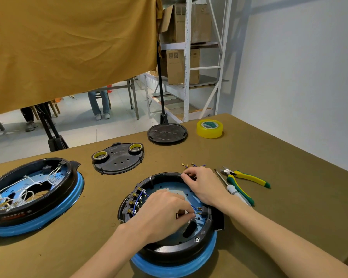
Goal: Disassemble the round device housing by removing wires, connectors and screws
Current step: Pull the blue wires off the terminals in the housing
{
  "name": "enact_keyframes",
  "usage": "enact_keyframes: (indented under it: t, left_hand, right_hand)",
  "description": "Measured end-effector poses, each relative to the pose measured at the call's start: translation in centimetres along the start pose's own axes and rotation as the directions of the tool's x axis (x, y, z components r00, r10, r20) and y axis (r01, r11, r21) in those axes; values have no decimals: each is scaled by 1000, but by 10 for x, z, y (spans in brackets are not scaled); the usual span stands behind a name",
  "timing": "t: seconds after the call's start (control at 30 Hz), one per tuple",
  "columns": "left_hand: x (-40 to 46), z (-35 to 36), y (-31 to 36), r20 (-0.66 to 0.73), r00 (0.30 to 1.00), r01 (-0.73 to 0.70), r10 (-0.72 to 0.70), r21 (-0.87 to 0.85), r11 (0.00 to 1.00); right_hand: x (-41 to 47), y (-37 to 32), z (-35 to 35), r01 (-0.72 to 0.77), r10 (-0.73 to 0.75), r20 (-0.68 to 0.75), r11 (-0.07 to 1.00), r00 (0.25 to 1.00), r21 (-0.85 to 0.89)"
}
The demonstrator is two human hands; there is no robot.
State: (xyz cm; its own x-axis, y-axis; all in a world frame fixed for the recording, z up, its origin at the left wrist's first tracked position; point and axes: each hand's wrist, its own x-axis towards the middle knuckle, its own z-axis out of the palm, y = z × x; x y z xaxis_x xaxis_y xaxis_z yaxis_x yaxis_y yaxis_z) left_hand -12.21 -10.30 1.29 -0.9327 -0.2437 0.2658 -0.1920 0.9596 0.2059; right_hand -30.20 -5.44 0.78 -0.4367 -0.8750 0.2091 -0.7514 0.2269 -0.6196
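Note:
A round black housing with a blue base ring (175,265) lies open on the table in front of me. Blue wires (138,199) run to a row of brass connectors along its left inner wall. My left hand (163,213) reaches inside and pinches a blue wire with a brass terminal (197,213) beside a black connector block (205,210) at the right wall. My right hand (203,187) rests on the far right rim, fingers curled over the edge. Loose blue wires with brass terminals (191,165) lie on the table just behind the housing.
A second open housing (34,197) with white wires sits at left. A black cover plate (119,160) carries two tape rolls, a round black disc (167,134) and yellow tape (210,128) lie further back. Green-yellow pliers (247,177) and a screwdriver (232,189) lie right.

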Motion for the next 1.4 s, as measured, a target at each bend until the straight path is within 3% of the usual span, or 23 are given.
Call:
enact_keyframes:
  t: [0.33,0.63,1.1,1.27,1.4]
  left_hand:
    - [-2,-4,-2,76,997,4,-8,52,999]
    - [-3,-2,-6,70,997,-24,29,-72,997]
    - [-6,-11,-17,94,996,9,3,-127,992]
    - [-15,-24,-13,-42,999,9,-21,-273,962]
    - [-9,-38,-18,-278,935,42,-218,-524,850]
  right_hand:
    - [0,3,-1,14,-14,6,1000,1000,5]
    - [1,6,-1,24,-24,7,1000,1000,18]
    - [0,3,-3,60,-59,26,998,998,-19]
    - [-1,3,-2,65,-65,8,998,998,-14]
    - [-3,0,-5,91,-92,-37,995,995,-29]
